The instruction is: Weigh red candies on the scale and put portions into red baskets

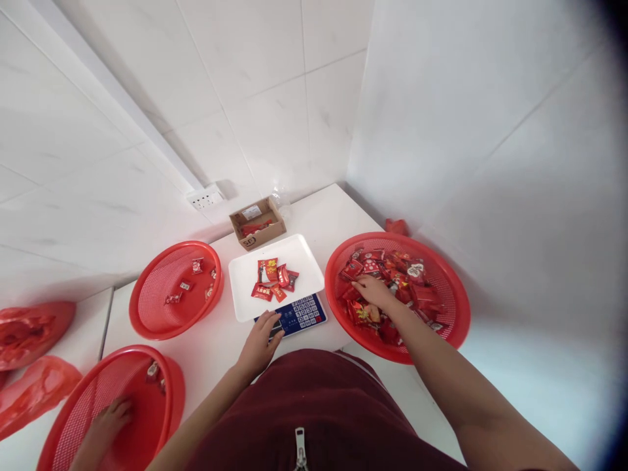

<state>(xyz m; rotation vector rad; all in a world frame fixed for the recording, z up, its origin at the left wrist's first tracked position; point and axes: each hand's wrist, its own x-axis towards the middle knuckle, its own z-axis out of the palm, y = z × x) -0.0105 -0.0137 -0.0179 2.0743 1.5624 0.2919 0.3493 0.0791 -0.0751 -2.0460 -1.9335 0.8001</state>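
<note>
My left hand (261, 343) lies with its fingers stretched out on the left edge of a blue digital scale (305, 314), partly over its display. On the scale sits a white tray (245, 268) with several red candy packets (268, 269) in a loose group. My right hand (375, 292) is inside a large red mesh basket (458, 314) at the right. Its fingers are bent together among many wrapped candies (392, 271); the fingertips touch a red packet, and whatever is between them is too small to make out.
A small cardboard box (265, 234) with red packets stands behind the tray. Left are a red basket (142, 281) with a few candies and another basket (171, 392) holding another person's hand (112, 418). Red plastic bags (39, 392) lie far left. Walls border the table.
</note>
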